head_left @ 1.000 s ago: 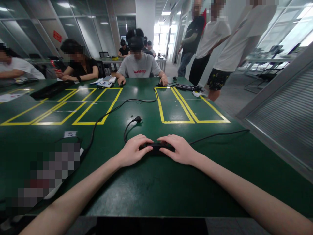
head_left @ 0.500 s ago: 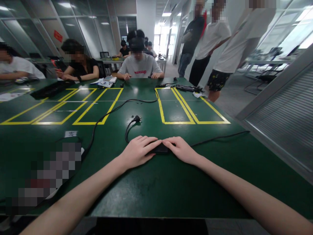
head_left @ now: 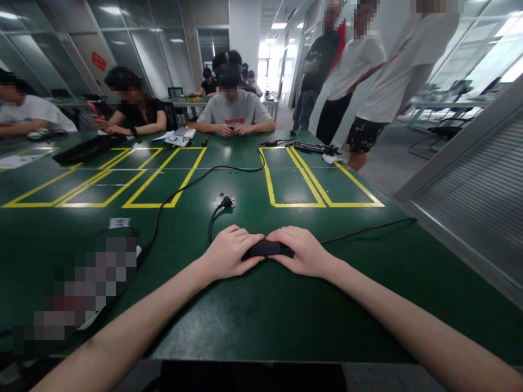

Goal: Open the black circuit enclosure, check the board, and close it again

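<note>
A black power adapter (head_left: 265, 249), box-shaped, lies low over the green table between my two hands; I cannot tell whether it touches the surface. My left hand (head_left: 233, 252) grips its left end, fingers over the far side and thumb on the near side. Around the right end, my right hand (head_left: 302, 250) is closed in the same way, with its thumb near the front edge. A short cord with a black plug (head_left: 226, 202) curls out beyond my left hand. From behind my right hand a thin black cable (head_left: 368, 228) runs off to the right.
Yellow tape rectangles (head_left: 300, 205) mark the green table (head_left: 253, 326). A long black cable (head_left: 157, 218) winds across it. At the left lies a blurred-out item (head_left: 98, 283). A black folded stand (head_left: 314, 148) rests near the far right edge. Across sits a person (head_left: 235, 109); others stand at right.
My right hand has opened from over the adapter's top and now wraps its right end, thumb in front. More of the adapter shows. The plug has shifted slightly left.
</note>
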`<control>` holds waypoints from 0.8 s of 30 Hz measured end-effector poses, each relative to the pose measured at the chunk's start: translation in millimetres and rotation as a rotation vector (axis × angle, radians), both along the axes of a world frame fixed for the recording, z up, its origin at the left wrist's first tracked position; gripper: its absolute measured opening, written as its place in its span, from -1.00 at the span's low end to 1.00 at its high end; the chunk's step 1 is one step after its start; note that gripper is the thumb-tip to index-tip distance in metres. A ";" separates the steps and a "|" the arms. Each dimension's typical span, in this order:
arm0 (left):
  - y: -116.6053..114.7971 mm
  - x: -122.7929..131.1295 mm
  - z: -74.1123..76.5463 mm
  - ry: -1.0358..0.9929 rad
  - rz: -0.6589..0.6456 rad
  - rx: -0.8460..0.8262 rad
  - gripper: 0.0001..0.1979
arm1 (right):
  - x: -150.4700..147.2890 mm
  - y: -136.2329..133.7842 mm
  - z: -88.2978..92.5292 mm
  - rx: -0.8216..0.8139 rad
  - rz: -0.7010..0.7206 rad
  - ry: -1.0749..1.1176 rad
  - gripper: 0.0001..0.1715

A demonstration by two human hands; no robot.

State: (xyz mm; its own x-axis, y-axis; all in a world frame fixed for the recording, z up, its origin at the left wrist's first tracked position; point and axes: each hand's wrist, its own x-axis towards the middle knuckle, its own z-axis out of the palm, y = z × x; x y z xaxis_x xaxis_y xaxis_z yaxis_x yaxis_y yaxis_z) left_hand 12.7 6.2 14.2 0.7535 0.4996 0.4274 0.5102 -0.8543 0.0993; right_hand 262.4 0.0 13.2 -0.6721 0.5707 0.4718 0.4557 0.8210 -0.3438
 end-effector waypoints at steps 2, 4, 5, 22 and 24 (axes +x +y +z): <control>0.1 -0.4 0.3 -0.014 0.014 0.000 -0.58 | 0.6 1.0 0.0 0.014 0.002 0.023 -0.80; -0.2 -0.4 0.2 0.001 -0.002 0.007 -0.60 | 1.7 1.3 1.8 -0.060 0.012 0.030 -0.78; -0.6 -0.3 0.0 0.017 -0.015 0.009 -0.61 | 2.5 1.2 3.6 -0.137 0.022 0.029 -0.76; 3.0 -4.8 -1.6 -0.093 -0.032 -0.044 -0.48 | 39.4 34.4 4.9 -0.393 -0.267 0.164 -0.65; 3.1 -4.3 -2.4 -0.086 -0.042 -0.060 -0.52 | 58.8 48.6 4.9 -0.320 -0.448 0.257 -0.62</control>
